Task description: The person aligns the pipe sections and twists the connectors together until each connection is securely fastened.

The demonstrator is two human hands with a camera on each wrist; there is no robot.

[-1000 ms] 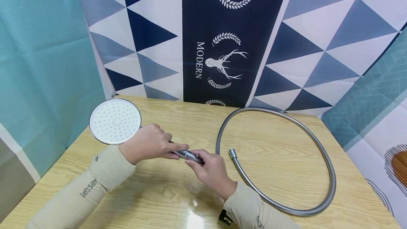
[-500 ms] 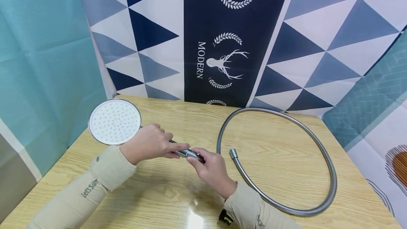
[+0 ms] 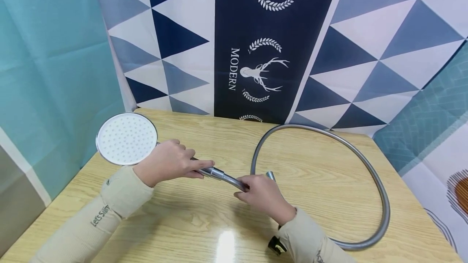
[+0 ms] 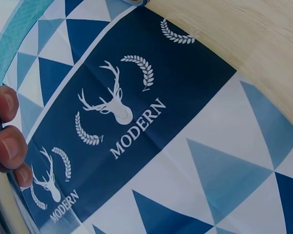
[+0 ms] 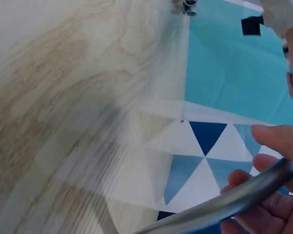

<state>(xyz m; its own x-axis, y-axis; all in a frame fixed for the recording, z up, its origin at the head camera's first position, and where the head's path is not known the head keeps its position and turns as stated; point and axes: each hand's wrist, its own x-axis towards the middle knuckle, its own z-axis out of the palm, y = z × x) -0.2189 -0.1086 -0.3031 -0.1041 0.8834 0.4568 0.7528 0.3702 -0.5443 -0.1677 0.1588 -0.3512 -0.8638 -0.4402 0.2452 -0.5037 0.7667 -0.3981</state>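
Observation:
In the head view, my left hand (image 3: 168, 162) grips the handle of a shower head, its round white nozzle plate (image 3: 126, 139) facing up at the left. A chrome connector (image 3: 216, 173) meets the handle's end, and a grey metal shower hose (image 3: 384, 206) runs from it. My right hand (image 3: 265, 196) holds the hose a little beyond that connector; the right wrist view shows thumb and fingers around the hose (image 5: 224, 202). The hose's other chrome end (image 3: 270, 175) shows behind my right hand. Fingertips (image 4: 10, 146) of my left hand appear in the left wrist view.
The hose loops across the right side of the wooden table (image 3: 204, 218). A patterned curtain (image 3: 256, 72) hangs behind the table, with teal cloth (image 3: 55, 72) on the left. A small chrome piece (image 5: 188, 7) appears at the top of the right wrist view.
My right hand has slid from the connector along the hose to the right and slightly down, uncovering the joint. My left hand and the shower head have shifted slightly left.

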